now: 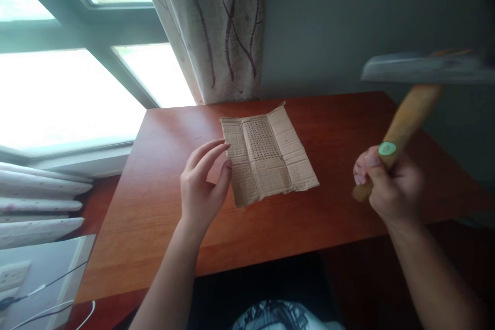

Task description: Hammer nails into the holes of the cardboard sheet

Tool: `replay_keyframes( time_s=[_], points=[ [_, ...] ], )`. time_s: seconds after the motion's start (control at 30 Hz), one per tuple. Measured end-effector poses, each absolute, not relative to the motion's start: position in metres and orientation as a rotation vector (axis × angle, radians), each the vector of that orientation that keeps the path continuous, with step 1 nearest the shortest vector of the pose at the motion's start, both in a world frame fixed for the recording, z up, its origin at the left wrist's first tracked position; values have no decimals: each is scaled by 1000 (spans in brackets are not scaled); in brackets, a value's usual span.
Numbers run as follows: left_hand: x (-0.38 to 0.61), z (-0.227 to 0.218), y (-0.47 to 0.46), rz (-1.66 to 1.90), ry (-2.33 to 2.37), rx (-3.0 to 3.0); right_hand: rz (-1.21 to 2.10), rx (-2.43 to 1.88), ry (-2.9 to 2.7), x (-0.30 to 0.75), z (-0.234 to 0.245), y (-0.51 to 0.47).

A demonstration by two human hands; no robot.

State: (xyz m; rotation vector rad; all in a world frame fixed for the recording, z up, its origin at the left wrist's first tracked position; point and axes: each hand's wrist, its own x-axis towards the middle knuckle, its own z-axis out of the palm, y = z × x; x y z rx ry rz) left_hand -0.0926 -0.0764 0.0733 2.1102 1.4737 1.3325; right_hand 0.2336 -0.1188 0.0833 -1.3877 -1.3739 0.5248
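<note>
A flattened piece of brown cardboard [268,154] with a grid of small holes in its middle panel lies on the reddish wooden table [154,216]. My left hand [203,185] hovers at the cardboard's left edge, fingers apart, thumb near the edge, holding nothing. My right hand [389,183] is raised to the right of the cardboard and closed round the wooden handle of a hammer [410,113]. The hammer's grey metal head is blurred high at the right. A green round sticker sits on the handle near my fingers.
A patterned curtain [220,26] hangs behind the table beside a bright window [77,87]. A grey wall stands at the back right. At the lower left are white slats, a socket and thin cables [46,289].
</note>
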Motion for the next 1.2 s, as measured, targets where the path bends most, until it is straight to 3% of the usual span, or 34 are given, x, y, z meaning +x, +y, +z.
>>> replay_keyframes(
  time_s=[0.13,0.4,0.73,1.2],
  points=[
    [-120,56,-85,1198,1738,1987,696,-1126,-1211,226,81,-81],
    [-175,41,-86,627,2184,1935,599,-1150,-1058,215,64,-30],
    [-189,41,-66,294,2164,2026,574,-1138,-1070,211,44,-28],
    [-183,41,-46,154,2113,2042,640,-1037,-1055,214,35,-30]
  ],
)
